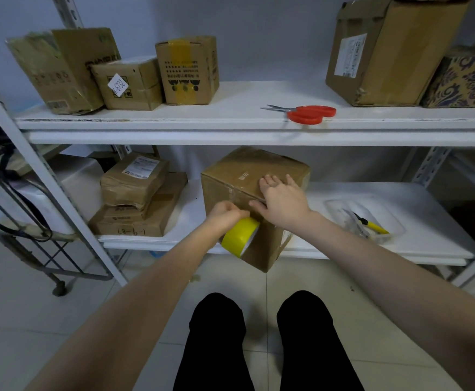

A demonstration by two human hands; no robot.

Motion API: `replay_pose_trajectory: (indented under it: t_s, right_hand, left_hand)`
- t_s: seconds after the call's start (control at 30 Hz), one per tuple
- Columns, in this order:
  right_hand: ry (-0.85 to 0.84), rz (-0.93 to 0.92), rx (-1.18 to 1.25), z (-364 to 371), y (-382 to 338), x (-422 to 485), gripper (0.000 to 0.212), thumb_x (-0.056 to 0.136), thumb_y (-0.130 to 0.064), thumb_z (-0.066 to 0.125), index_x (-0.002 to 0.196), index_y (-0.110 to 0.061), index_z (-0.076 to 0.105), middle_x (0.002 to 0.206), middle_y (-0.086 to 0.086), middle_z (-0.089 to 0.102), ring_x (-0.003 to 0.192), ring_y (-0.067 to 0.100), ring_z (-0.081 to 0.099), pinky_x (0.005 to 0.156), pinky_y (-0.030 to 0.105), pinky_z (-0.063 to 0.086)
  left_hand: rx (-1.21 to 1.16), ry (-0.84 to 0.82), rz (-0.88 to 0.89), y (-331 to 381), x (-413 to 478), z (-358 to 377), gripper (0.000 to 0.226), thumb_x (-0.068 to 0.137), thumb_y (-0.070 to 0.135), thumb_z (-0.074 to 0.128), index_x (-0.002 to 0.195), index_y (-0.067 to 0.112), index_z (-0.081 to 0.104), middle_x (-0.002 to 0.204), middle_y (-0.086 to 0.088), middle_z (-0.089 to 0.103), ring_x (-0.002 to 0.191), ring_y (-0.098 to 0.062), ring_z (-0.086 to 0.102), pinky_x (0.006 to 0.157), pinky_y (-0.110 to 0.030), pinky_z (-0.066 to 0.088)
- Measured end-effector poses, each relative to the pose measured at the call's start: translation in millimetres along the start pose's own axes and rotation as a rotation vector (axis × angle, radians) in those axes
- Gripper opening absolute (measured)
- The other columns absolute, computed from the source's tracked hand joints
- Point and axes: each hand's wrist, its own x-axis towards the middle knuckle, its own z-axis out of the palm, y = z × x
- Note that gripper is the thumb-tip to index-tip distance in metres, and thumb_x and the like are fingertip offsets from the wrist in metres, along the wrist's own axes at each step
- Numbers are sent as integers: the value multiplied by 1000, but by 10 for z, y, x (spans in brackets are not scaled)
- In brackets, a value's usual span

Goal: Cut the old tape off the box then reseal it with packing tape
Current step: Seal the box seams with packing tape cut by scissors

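Note:
A brown cardboard box (232,176) stands on the lower shelf, its near corner jutting over the shelf's front edge. My left hand (225,214) grips a yellow roll of packing tape (237,235) against the box's front face. My right hand (282,197) lies flat across the box's top front edge, fingers straight, thumb on the front face beside the roll. Red-handled scissors (306,112) lie on the upper shelf, blades pointing left.
The upper white shelf (230,131) carries several cardboard boxes at left and right. On the lower shelf, stacked parcels (137,198) sit left of the box and a clear tray with a yellow-handled tool (371,225) sits right. A folding cart (19,210) stands at far left.

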Motion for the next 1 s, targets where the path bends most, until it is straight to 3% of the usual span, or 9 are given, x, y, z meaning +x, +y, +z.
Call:
replay_pose_trajectory:
  t_s: [0.1,0.23,0.37,0.47,0.57,0.67,0.8,0.9,1.0]
  right_hand:
    - [29,18,-23,60,-24,22,66,98,-48,39,146,-4,31,153,15,34,142,26,31,117,41,15]
    - [25,-16,-50,47,-34,72,66,99,-44,42,147,-1,28,153,18,32,142,29,31,117,40,14]
    - [10,-51,-35,76,28,82,65,99,-42,43,147,0,28,154,18,30,142,29,29,117,39,12]
    - [5,-79,-10,68,128,78,63,100,-41,42,147,-2,28,155,15,28,143,29,26,117,39,12]
    - [-16,-101,-8,40,202,114,62,99,-41,42,148,-5,28,157,12,26,144,27,25,117,40,12]
    - [-17,-108,-5,24,256,93,70,94,-47,49,148,-8,28,157,10,27,144,23,26,117,41,13]
    - [12,-106,13,39,260,109,69,92,-44,55,147,-9,32,155,9,31,143,23,28,118,35,11]
    - [-23,-104,6,-6,272,116,67,93,-42,56,147,-9,33,155,9,32,144,22,27,118,38,12]
    - [92,-185,-7,-125,230,13,55,91,-39,59,139,-15,47,144,4,49,135,21,41,111,40,27]
  left_hand:
    - [-13,-9,-1,-36,37,41,14,84,21,69,81,16,56,96,-11,60,92,-26,57,87,-40,50]
    - [72,-73,-98,93,69,15,19,88,26,67,97,12,59,91,-8,58,83,-24,57,72,-32,49]
    - [98,-143,-229,39,73,160,40,89,36,64,117,8,56,107,-13,62,98,-30,62,88,-44,53]
    - [96,-164,-179,14,106,261,31,92,36,60,111,12,56,101,-13,59,94,-28,58,84,-42,52]
    - [70,-47,53,-68,170,349,14,89,22,66,96,12,61,97,-10,62,92,-22,56,87,-34,47]
    - [50,-44,142,-135,193,408,13,88,13,66,97,4,67,91,-8,61,90,-19,55,83,-28,44]
    - [-17,-70,92,-67,203,398,21,91,14,62,106,0,68,87,-7,59,88,-18,52,69,-23,43]
    - [-82,-75,24,-46,184,422,24,92,17,61,109,1,67,92,-7,59,92,-19,53,82,-29,44]
    - [-164,-21,-6,-84,211,488,10,90,11,63,81,8,64,88,-6,59,94,-18,53,90,-28,42]
